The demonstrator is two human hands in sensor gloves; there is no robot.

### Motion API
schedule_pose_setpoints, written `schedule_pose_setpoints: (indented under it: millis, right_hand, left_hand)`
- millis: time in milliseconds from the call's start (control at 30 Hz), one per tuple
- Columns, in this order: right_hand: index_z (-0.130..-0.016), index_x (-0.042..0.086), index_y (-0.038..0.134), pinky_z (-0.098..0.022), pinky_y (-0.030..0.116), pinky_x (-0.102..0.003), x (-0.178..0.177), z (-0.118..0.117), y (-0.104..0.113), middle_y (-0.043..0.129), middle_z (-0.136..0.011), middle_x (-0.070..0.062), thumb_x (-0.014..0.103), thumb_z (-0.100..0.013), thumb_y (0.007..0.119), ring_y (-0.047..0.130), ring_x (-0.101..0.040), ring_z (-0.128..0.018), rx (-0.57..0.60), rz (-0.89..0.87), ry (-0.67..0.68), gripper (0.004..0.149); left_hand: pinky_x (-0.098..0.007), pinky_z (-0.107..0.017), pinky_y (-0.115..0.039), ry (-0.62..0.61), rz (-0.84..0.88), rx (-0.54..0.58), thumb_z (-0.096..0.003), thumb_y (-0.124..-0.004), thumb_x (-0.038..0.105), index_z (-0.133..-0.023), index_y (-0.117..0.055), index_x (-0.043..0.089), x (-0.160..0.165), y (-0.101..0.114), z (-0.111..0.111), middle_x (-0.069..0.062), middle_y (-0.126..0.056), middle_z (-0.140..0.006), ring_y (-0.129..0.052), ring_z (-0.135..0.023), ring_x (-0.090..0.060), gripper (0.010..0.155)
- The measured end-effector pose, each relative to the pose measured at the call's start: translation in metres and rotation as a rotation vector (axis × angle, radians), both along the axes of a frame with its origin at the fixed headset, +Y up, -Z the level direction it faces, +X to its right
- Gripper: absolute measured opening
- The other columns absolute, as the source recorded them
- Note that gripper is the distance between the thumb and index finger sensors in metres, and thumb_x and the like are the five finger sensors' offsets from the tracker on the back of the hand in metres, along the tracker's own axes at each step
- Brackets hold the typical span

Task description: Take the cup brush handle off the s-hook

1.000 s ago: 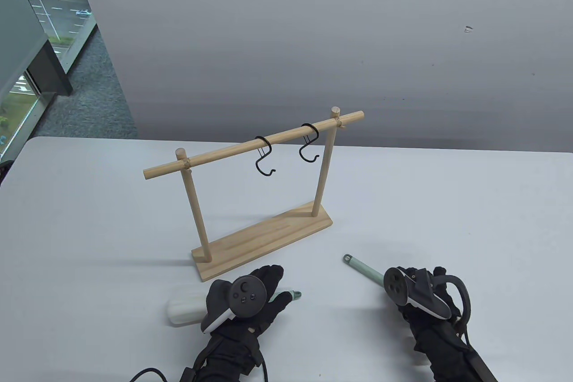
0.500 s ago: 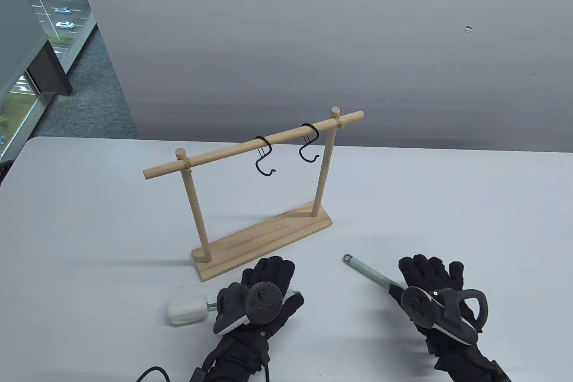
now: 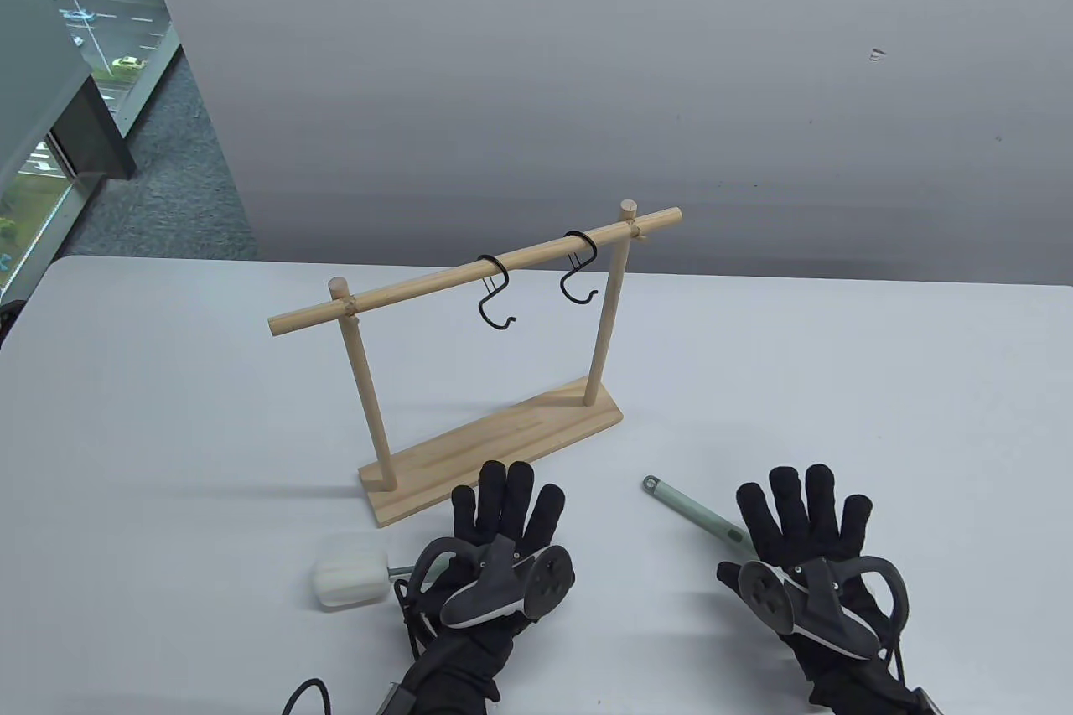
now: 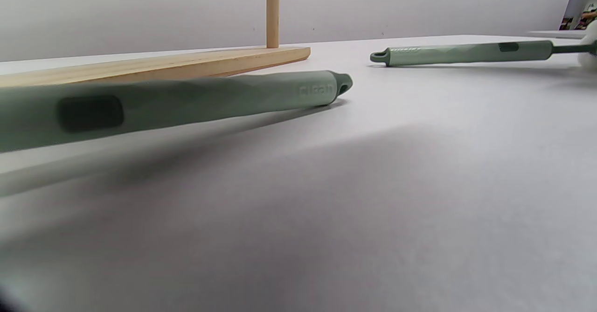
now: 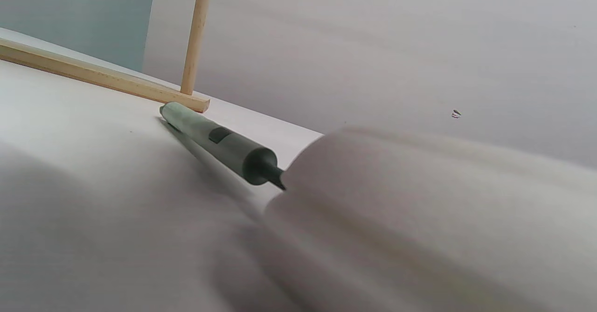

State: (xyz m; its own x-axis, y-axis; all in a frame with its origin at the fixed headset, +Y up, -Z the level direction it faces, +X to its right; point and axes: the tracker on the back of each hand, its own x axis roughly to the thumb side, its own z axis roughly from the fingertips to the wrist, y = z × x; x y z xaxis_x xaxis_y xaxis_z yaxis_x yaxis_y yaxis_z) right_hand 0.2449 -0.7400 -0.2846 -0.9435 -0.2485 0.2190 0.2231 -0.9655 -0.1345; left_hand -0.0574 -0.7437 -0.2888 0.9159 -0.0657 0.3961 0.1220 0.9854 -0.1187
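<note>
Brushes (image 3: 696,515) (image 3: 350,579): both laid near table's front edge, released since a second ago. Hooks (image 3: 495,297) bare. Left hand (image 3: 503,535), right hand (image 3: 800,526): fingers spread flat, nothing held. Unhooking judged complete.

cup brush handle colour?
Pale sage green cup brush handle, with a darker green inset patch; clearest in left wrist view.

My left hand (image 3: 503,535) and right hand (image 3: 800,535) wore black gloves, each strapped with a dark grey-and-white ringed tracker (image 3: 503,585), cables trailing.

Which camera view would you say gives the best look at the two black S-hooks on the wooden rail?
The table view: both S-hooks hang empty on the rail. Neither wrist view shows them, only the rack's base and a post.
</note>
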Motion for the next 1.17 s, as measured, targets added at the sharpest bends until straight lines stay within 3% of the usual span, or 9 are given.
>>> schedule_pose_setpoints:
  millis: [1167]
  right_hand:
    - [-0.109,0.015,0.028,-0.061,0.018,-0.078,-0.0019,-0.006,-0.0052,0.023,-0.111,-0.029,0.063,-0.044,0.053,0.027,-0.058,-0.104,-0.072,-0.025,0.002,0.085]
  left_hand:
    - [-0.074,-0.066,-0.016,0.041,-0.049,-0.056,-0.0497,-0.053,0.065,-0.103,0.0,0.014,-0.0058,-0.003,0.0029,-0.029,0.008,-0.109,0.003,-0.098,-0.059,0.09]
